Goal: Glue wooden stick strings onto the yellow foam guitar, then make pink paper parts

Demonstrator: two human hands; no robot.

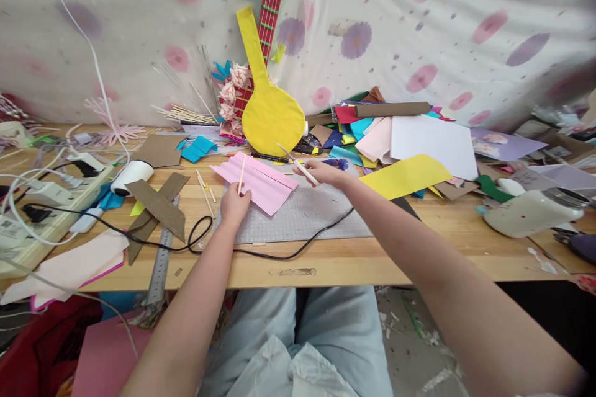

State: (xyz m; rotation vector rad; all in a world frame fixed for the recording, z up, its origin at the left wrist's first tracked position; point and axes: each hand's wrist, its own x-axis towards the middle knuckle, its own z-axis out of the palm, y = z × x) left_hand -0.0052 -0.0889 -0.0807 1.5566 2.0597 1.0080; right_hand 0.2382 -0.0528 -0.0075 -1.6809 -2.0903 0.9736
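My left hand (235,201) is closed, pinching a thin wooden stick (242,175) that points upward. That hand sits at the near left edge of a creased pink sheet (267,189), which lies on a grey cutting mat (298,223). To the right, my right hand (321,172) is wrapped round a white-handled cutting tool (305,171). Its narrow pointed metal end aims left, above the back part of the pink sheet. Whether it is a knife or scissors I cannot tell. Stick and tool are apart.
A yellow banjo-shaped piece (272,115) leans at the back. Paper scraps and a yellow strip (407,177) lie to the right, with a white bottle (535,211) on its side. Power strips (51,198) and brown cardboard strips (158,208) are left. A black cable (288,257) crosses in front.
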